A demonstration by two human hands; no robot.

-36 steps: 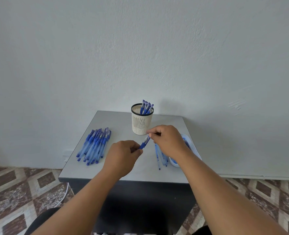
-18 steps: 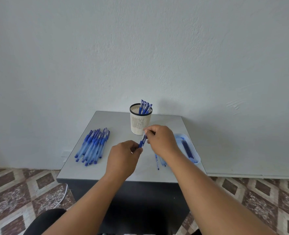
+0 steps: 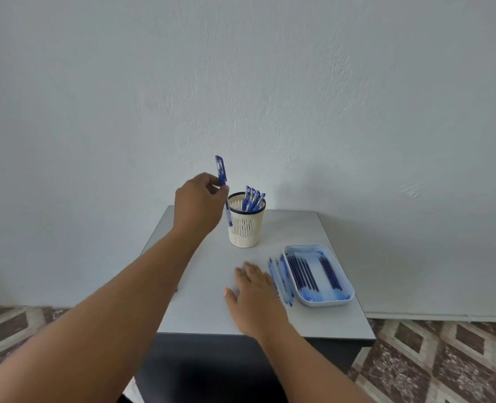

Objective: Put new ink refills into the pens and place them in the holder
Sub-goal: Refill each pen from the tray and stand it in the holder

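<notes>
I see a capped blue pen [image 3: 222, 184] pinched upright in my left fingers [image 3: 211, 187], just left of the cream slotted holder [image 3: 245, 228] with four pens [image 3: 252, 197]. Dark refills [image 3: 313, 271] lie in the tray [image 3: 322, 301] right of my right fingers [image 3: 248, 270].

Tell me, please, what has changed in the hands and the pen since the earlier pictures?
The right hand let go of the pen and came down flat on the table beside the tray. The left hand keeps the pen and has lifted it up beside the holder, not yet inside. The holder, its pens and the tray of refills look as before.
</notes>
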